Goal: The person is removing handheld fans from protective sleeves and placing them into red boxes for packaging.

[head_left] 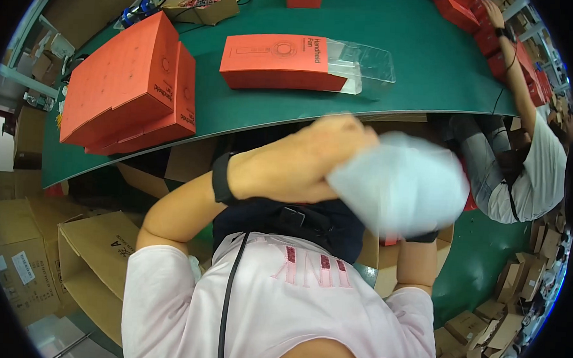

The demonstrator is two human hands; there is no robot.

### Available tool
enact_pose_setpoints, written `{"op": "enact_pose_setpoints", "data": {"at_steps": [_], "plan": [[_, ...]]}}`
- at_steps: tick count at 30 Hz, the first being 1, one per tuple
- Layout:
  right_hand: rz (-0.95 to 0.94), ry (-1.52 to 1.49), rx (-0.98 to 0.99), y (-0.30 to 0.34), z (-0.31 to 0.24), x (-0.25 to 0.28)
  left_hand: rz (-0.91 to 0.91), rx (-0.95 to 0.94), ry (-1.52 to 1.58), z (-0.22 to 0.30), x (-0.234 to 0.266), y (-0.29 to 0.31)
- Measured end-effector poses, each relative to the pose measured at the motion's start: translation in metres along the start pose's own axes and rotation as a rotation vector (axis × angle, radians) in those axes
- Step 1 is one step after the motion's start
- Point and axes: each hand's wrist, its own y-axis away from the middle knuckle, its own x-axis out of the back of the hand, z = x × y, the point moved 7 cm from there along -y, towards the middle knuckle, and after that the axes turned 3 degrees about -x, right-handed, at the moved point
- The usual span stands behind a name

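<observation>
My left hand (319,151), with a black band at its wrist, is raised in front of the table edge. Its fingers are curled on the edge of a pale, bluish-white bag-like thing (404,184), smeared by motion. That thing hides my right hand; only the right forearm (417,265) and part of a dark wristband show below it. Beyond my hands, an orange-red fan box (266,63) lies on the green table (238,116). A clear plastic tray (371,61) sticks out of the box's right end.
Larger orange-red boxes (121,85) are stacked at the table's left. Behind them sits a cardboard box (207,9) with cables. At right, a co-worker's arm (521,80) reaches to more red boxes (478,27). Open cartons (98,254) stand at my left; others line the right.
</observation>
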Motion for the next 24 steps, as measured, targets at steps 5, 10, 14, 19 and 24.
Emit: {"op": "enact_pose_setpoints", "data": {"at_steps": [5,10,14,19,24], "plan": [[-0.289,-0.628,-0.235,-0.002,0.014,-0.011,-0.511,0.054,-0.658,-0.009,-0.03,0.01],[-0.143,0.451,0.163,-0.025,-0.065,0.0,-0.196,0.108,-0.724,-0.049,0.001,-0.013],[0.082,0.96,0.43,-0.064,-0.138,0.048,0.076,0.283,-0.925,-0.094,0.075,-0.013],[-0.179,1.532,0.188,-0.133,-0.152,0.051,-0.029,0.512,-0.99,-0.148,0.086,0.014],[-0.362,1.512,0.156,-0.167,-0.134,0.025,-0.004,0.53,-0.971,-0.148,0.085,0.012]]}}
